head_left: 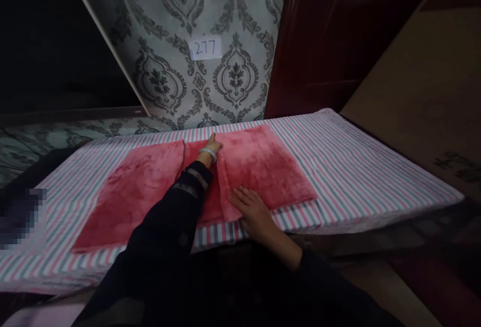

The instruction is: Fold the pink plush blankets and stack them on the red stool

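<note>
Here | wall [240, 21] label [205, 47] "277" | left hand [213, 145] on red cloth [263, 166], grip unclear | right hand [255, 212] spread on cloth

The cloth [143, 181] lies on the striped sheet [361, 166], which covers the table. Behind stands the wall [165, 31], the paper [205, 47] on it, between the screen [56, 41] at left and the door [319, 31] at right.

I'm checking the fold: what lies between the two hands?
The folded edge of the red cloth runs between the left hand and the right hand, as the head view shows.
</note>
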`<state>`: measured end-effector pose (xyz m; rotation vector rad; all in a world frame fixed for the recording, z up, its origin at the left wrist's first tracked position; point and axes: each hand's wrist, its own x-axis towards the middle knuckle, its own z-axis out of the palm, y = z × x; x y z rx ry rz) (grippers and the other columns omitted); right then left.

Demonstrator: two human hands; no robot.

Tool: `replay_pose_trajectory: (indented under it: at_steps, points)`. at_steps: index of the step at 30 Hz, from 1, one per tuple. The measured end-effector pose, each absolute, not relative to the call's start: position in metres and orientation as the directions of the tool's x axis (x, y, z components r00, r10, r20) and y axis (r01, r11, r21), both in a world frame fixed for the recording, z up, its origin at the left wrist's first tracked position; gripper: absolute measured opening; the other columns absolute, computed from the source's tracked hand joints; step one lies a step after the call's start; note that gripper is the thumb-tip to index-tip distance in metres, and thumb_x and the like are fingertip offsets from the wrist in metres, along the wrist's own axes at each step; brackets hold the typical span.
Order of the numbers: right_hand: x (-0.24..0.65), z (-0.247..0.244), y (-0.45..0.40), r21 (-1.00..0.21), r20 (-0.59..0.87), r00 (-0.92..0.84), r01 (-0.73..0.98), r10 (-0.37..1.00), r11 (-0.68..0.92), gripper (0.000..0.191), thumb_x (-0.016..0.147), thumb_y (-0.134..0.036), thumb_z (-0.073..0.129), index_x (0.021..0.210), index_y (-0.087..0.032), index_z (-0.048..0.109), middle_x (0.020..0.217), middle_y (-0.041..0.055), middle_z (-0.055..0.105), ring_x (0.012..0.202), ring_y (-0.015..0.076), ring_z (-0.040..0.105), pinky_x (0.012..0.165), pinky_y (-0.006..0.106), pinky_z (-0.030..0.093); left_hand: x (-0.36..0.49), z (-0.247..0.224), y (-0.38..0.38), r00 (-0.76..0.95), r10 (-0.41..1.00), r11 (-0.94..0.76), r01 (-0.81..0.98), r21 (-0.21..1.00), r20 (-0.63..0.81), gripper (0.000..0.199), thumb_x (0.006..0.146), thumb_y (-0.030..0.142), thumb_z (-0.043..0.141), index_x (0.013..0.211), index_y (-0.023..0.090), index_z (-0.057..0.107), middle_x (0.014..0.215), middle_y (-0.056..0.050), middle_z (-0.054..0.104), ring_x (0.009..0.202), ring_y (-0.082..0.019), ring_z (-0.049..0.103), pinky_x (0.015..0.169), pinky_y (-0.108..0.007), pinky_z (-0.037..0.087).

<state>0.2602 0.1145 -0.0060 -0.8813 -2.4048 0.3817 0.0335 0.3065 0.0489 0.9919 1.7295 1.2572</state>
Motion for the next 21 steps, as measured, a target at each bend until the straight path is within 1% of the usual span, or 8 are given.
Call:
replay_pose_trajectory:
  at_steps: [4, 8, 11, 13, 15, 17, 19, 21]
  points:
    - [0.257, -0.008, 0.114, -0.458, 0.371, -0.627, 0.519, 0.685, 0.722, 0.082, 0.065, 0.0, 0.054, 0.143, -0.023, 0.062, 0.15, 0.0111, 0.057, 0.143, 0.0296, 0.046, 0.118, 0.054, 0.036, 0.031, 0.054, 0.299, -0.366, 0.91, 0.25, 0.114, 0.962, -0.193, 0.111, 0.069, 0.017, 0.079, 0.164, 0.027, 0.023, 0.133, -0.013, 0.067, 0.086, -0.022, 0.072, 0.074, -0.032, 0.059]
    - [0.256, -0.004, 0.114, -0.457, 0.376, -0.618, 0.525, 0.691, 0.718, 0.082, 0.069, -0.001, 0.053, 0.147, -0.023, 0.058, 0.152, 0.0106, 0.056, 0.145, 0.0285, 0.044, 0.119, 0.053, 0.035, 0.032, 0.057, 0.288, -0.353, 0.914, 0.255, 0.12, 0.96, -0.199, 0.114, 0.066, 0.02, 0.083, 0.164, 0.029, 0.025, 0.145, -0.014, 0.059, 0.097, -0.025, 0.071, 0.078, -0.034, 0.06]
    - [0.256, 0.002, 0.107, -0.425, 0.29, -0.662, 0.558, 0.691, 0.713, 0.077, 0.073, -0.004, 0.059, 0.148, -0.019, 0.057, 0.155, 0.0146, 0.051, 0.148, 0.0322, 0.04, 0.121, 0.056, 0.031, 0.033, 0.059, 0.28, -0.347, 0.918, 0.254, 0.138, 0.957, -0.193, 0.112, 0.063, 0.021, 0.086, 0.161, 0.028, 0.032, 0.143, -0.014, 0.06, 0.102, -0.026, 0.071, 0.082, -0.035, 0.06]
    - [0.263, 0.008, 0.103, -0.426, 0.272, -0.713, 0.513, 0.646, 0.745, 0.071, 0.08, -0.012, 0.065, 0.15, -0.018, 0.055, 0.157, 0.0153, 0.048, 0.149, 0.0328, 0.038, 0.122, 0.057, 0.031, 0.035, 0.059, 0.274, -0.348, 0.918, 0.252, 0.148, 0.956, -0.188, 0.108, 0.063, 0.021, 0.086, 0.159, 0.027, 0.036, 0.137, -0.014, 0.064, 0.102, -0.027, 0.07, 0.083, -0.035, 0.06]
    - [0.278, 0.016, 0.104, -0.446, 0.328, -0.734, 0.434, 0.595, 0.782, 0.062, 0.091, -0.027, 0.065, 0.151, -0.021, 0.053, 0.156, 0.0139, 0.05, 0.148, 0.0308, 0.04, 0.12, 0.055, 0.035, 0.037, 0.057, 0.265, -0.344, 0.919, 0.257, 0.154, 0.954, -0.192, 0.101, 0.064, 0.022, 0.086, 0.155, 0.026, 0.041, 0.127, -0.014, 0.069, 0.098, -0.027, 0.071, 0.081, -0.036, 0.06]
    - [0.3, 0.023, 0.114, -0.456, 0.423, -0.679, 0.413, 0.6, 0.788, 0.053, 0.099, -0.04, 0.056, 0.149, -0.023, 0.055, 0.152, 0.0125, 0.055, 0.144, 0.0291, 0.047, 0.118, 0.053, 0.039, 0.038, 0.055, 0.256, -0.329, 0.922, 0.267, 0.156, 0.951, -0.205, 0.093, 0.067, 0.023, 0.084, 0.152, 0.026, 0.045, 0.117, -0.012, 0.072, 0.089, -0.026, 0.072, 0.077, -0.038, 0.061]
    - [0.325, 0.027, 0.131, -0.447, 0.505, -0.553, 0.489, 0.663, 0.749, 0.049, 0.104, -0.045, 0.046, 0.146, -0.023, 0.058, 0.146, 0.0127, 0.061, 0.139, 0.0296, 0.052, 0.117, 0.054, 0.041, 0.04, 0.054, 0.25, -0.316, 0.925, 0.271, 0.16, 0.949, -0.211, 0.087, 0.07, 0.024, 0.081, 0.15, 0.027, 0.046, 0.111, -0.011, 0.073, 0.082, -0.026, 0.072, 0.073, -0.04, 0.061]
    - [0.347, 0.026, 0.151, -0.425, 0.56, -0.41, 0.604, 0.72, 0.675, 0.052, 0.105, -0.049, 0.041, 0.147, -0.022, 0.057, 0.143, 0.0137, 0.063, 0.139, 0.0318, 0.052, 0.117, 0.057, 0.039, 0.043, 0.055, 0.247, -0.327, 0.925, 0.257, 0.172, 0.951, -0.191, 0.089, 0.071, 0.022, 0.08, 0.152, 0.028, 0.043, 0.112, -0.01, 0.072, 0.081, -0.025, 0.072, 0.072, -0.038, 0.061]
